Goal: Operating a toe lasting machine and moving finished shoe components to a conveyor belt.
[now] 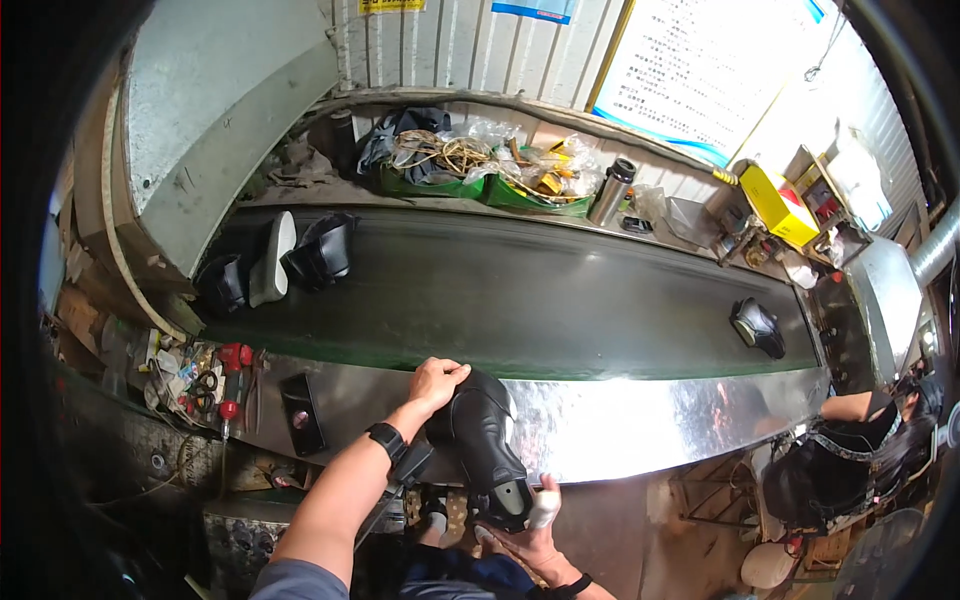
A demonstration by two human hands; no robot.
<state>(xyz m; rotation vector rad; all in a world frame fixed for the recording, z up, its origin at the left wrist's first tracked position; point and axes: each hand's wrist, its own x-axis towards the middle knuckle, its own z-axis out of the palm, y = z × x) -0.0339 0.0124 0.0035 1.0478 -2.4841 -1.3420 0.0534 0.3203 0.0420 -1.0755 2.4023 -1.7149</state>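
A black leather shoe (484, 432) is held over the near edge of the metal ledge, its toe pointing away from me and its opening toward me. My left hand (436, 384) pinches it at the far end with bent fingers. Around its near, heel end my right hand (534, 530) is wrapped from below, the thumb covered in something white. Inside the opening a pale greenish patch shows. Left of my left forearm, a flat black rectangular object (302, 415) lies on the ledge.
A dark conveyor belt (480, 290) runs behind the metal ledge (640, 425). It carries black shoes (322, 250), one pale-soled piece (272, 262), and another shoe (757, 328) at right. Red-handled tool (235, 358), green bins (440, 184) and thermos (612, 192) stand around. A person (840, 450) sits at right.
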